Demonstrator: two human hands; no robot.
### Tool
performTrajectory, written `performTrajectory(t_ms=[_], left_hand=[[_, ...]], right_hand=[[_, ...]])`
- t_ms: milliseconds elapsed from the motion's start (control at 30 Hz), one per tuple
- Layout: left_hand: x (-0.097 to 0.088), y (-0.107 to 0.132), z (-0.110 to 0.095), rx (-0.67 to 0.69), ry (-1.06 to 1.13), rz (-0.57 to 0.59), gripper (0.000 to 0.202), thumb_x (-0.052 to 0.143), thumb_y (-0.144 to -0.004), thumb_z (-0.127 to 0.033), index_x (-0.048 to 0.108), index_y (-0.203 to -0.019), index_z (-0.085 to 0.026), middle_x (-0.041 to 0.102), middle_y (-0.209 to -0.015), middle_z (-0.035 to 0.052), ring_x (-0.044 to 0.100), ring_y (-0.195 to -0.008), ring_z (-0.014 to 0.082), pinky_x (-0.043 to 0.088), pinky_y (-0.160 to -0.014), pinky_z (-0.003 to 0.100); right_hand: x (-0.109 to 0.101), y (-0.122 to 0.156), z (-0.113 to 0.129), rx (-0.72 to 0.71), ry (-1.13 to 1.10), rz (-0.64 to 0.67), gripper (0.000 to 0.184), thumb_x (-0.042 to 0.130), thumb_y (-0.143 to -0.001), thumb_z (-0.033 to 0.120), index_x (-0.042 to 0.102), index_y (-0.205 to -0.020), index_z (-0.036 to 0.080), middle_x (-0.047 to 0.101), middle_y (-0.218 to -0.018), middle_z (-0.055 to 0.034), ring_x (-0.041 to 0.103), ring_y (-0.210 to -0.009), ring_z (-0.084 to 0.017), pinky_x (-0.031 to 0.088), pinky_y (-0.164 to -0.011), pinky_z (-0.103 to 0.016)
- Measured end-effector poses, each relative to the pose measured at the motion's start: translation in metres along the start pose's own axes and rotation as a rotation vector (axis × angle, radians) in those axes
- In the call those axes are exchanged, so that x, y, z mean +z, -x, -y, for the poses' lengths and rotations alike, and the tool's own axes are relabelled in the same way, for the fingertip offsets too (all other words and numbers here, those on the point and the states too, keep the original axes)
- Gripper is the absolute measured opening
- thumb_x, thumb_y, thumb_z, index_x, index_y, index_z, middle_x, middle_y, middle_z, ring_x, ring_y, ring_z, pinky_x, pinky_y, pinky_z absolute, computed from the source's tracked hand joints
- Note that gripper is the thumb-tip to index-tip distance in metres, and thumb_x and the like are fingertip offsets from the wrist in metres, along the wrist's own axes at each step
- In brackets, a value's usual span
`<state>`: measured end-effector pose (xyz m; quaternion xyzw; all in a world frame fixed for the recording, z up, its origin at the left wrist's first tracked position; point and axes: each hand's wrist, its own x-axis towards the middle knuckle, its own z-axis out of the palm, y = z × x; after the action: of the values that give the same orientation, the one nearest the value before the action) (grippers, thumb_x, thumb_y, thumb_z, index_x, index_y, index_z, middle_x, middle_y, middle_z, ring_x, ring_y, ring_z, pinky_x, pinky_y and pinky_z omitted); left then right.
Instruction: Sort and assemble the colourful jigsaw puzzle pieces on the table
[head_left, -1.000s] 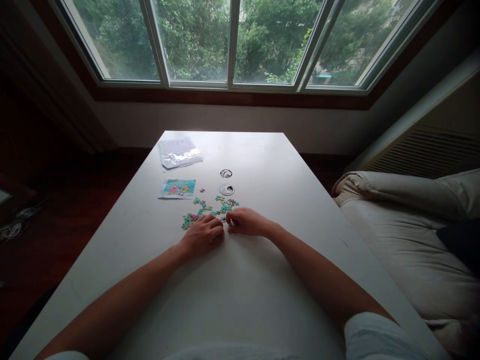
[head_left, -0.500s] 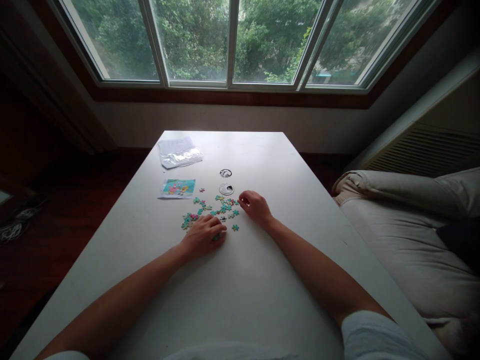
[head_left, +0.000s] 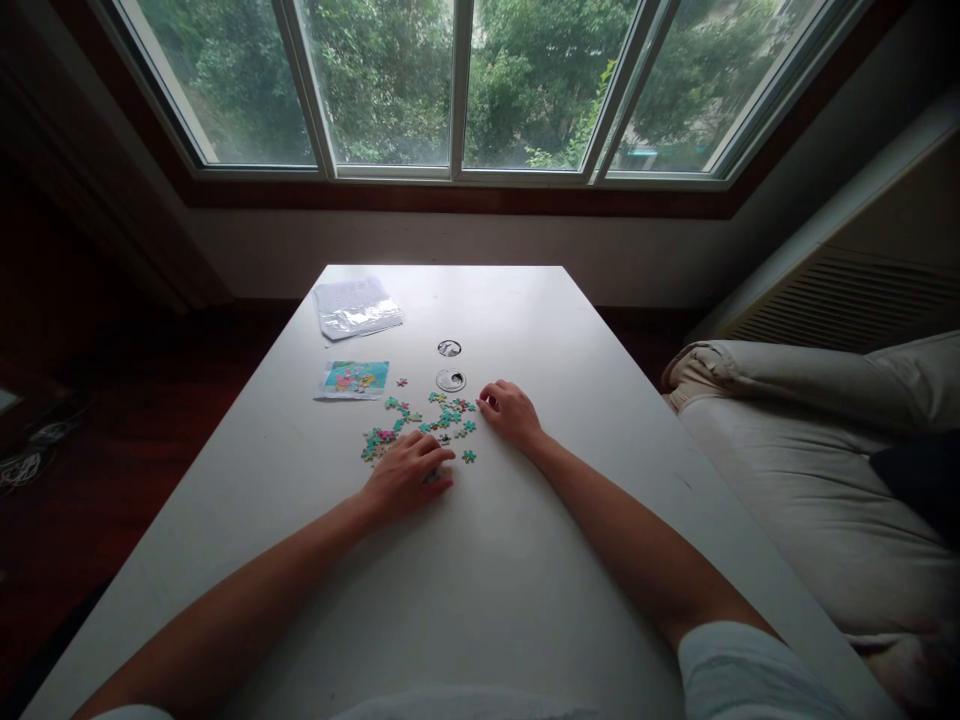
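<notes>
Small green, pink and yellow jigsaw puzzle pieces (head_left: 451, 417) lie loose on the white table (head_left: 480, 590). My left hand (head_left: 409, 470) rests palm down over the near side of the pile, fingers stretched forward and thumb apart. A few pieces show in the gap beneath its thumb and index finger; others under the palm are hidden. At the pile's right edge my right hand (head_left: 511, 412) rests on its side. Its fingers are loosely curled, with a gap to the thumb, and I see no piece in them. One green piece (head_left: 469, 456) lies apart between the hands.
Beyond the pile are two round black-and-white discs (head_left: 451, 380), one behind the other. A colourful picture sheet (head_left: 352, 380) lies to the left, with a clear plastic packet (head_left: 358, 308) behind it. A pale sofa (head_left: 765, 470) stands right of the table.
The view has shifted very slightly. My right thumb and fingers look a little further apart; my left hand stays in place over the pieces.
</notes>
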<state>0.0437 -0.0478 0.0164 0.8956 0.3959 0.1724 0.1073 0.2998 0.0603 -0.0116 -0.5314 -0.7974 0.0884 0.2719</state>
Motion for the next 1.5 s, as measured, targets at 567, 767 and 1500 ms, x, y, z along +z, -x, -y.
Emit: performTrajectory(t_ms=[567,767,1500], left_hand=[[0.001,0.000,-0.010,-0.055,0.040,-0.009,0.010,0.064,-0.091,-0.023,0.066,-0.101,-0.024,0.065,-0.104,0.0048,0.053,-0.103,0.0230,0.045,-0.095,0.040],[0.005,0.000,-0.007,0.021,0.046,-0.010,0.013,0.056,-0.094,-0.017,0.064,-0.102,-0.024,0.066,-0.103,0.0043,0.053,-0.101,0.0222,0.044,-0.096,0.039],[0.001,0.000,-0.001,0.152,-0.107,0.003,0.017,0.048,-0.100,-0.016,0.063,-0.105,-0.021,0.061,-0.100,0.0059,0.050,-0.094,0.0213,0.042,-0.087,0.036]], right_hand=[[0.001,0.000,-0.001,-0.024,-0.034,0.010,0.008,0.062,-0.094,0.028,0.064,-0.089,0.022,0.060,-0.085,-0.0024,0.052,-0.083,-0.018,0.038,-0.078,-0.029],[0.001,-0.001,0.000,-0.028,-0.034,0.021,0.008,0.062,-0.094,0.028,0.064,-0.090,0.022,0.060,-0.086,-0.0025,0.052,-0.083,-0.018,0.038,-0.078,-0.029],[0.003,-0.001,-0.002,-0.019,-0.035,0.025,0.008,0.061,-0.093,0.029,0.066,-0.091,0.022,0.060,-0.086,-0.0022,0.053,-0.083,-0.017,0.039,-0.079,-0.030]])
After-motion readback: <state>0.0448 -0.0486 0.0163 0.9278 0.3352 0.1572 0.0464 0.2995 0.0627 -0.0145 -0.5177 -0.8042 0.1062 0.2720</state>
